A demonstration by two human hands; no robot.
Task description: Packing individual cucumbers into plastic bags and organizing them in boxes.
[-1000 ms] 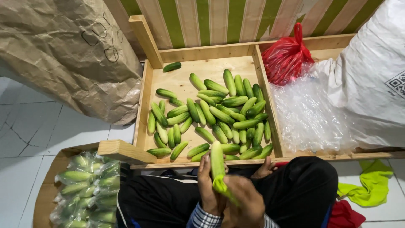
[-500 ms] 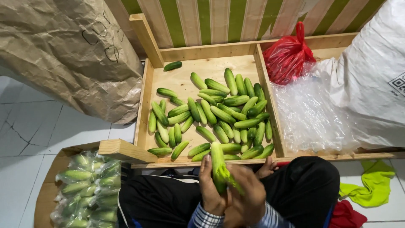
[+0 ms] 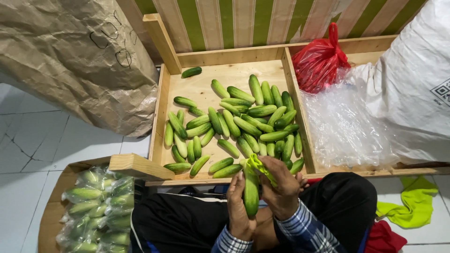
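The left hand (image 3: 240, 206) clasps a cucumber (image 3: 251, 191) upright over the lap, just near of the wooden tray (image 3: 161, 107) of loose cucumbers (image 3: 234, 124). The right hand (image 3: 281, 187) grips its top end and a yellow-green strip (image 3: 260, 166); what that strip is stays unclear. Bagged cucumbers (image 3: 93, 211) at near left are cut off by the frame.

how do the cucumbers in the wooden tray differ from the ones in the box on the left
The cucumbers in the wooden tray lie loose and bare on the wood, scattered at many angles. The cucumbers in the box are wrapped in clear plastic packs and stacked tightly together. The tray sits ahead of the person; the box sits beside the person's left knee. Both lots are green and similar in shape.
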